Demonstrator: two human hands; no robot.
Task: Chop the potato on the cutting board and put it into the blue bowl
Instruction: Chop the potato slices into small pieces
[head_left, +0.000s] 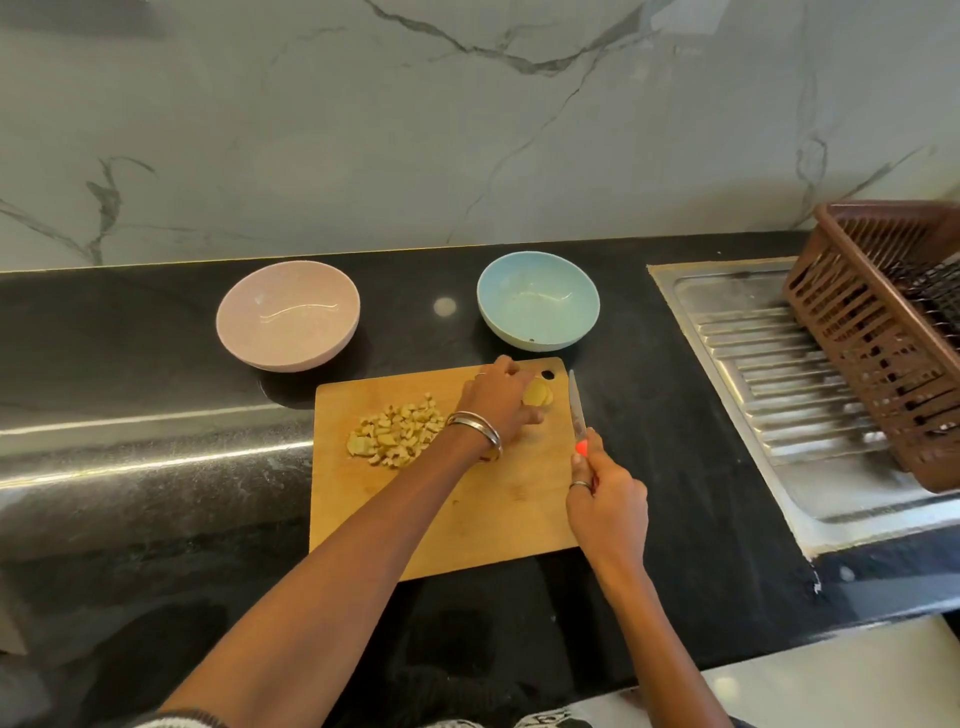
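Observation:
A wooden cutting board (483, 519) lies on the black counter. A pile of several chopped potato pieces (397, 434) sits on its left part. My left hand (498, 400) grips a remaining potato piece (537, 394) near the board's far right corner. My right hand (605, 501) holds a knife (576, 408) by its red handle, with the blade pointing away just right of the potato, at the board's right edge. The blue bowl (537, 306) stands beyond the board and looks empty.
A pink bowl (288, 314) stands at the far left of the board. A steel sink drainboard (769, 374) lies to the right with a brown plastic basket (883, 338) on it. A marble wall rises behind the counter.

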